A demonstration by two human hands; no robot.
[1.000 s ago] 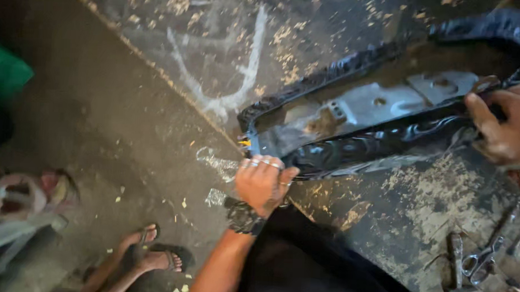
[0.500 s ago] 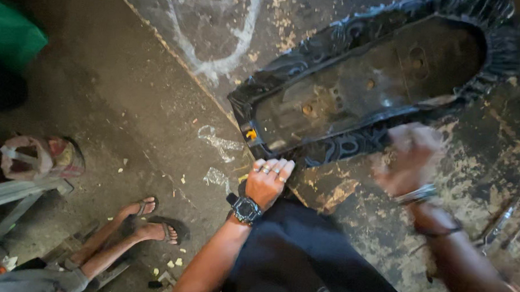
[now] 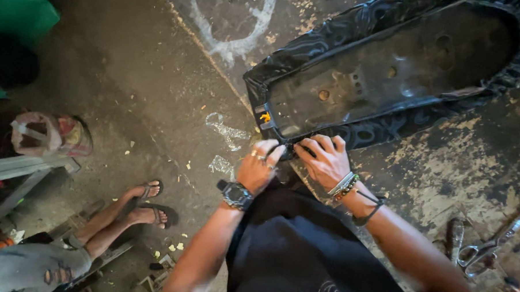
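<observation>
The upturned seat [image 3: 389, 70], black plastic base rimmed in patterned black cover, lay on the worn workbench [image 3: 461, 170]; the left hand [image 3: 260, 166] and right hand [image 3: 324, 160] pinched the cover's edge at its near corner, fingers closed; half a second before, the right hand hung clear; a small yellow tag [image 3: 265, 116] marked that end.

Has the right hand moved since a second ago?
Yes. The right hand left the far side of the upturned seat and now pinches the cover at its near corner, beside the left hand.
</observation>
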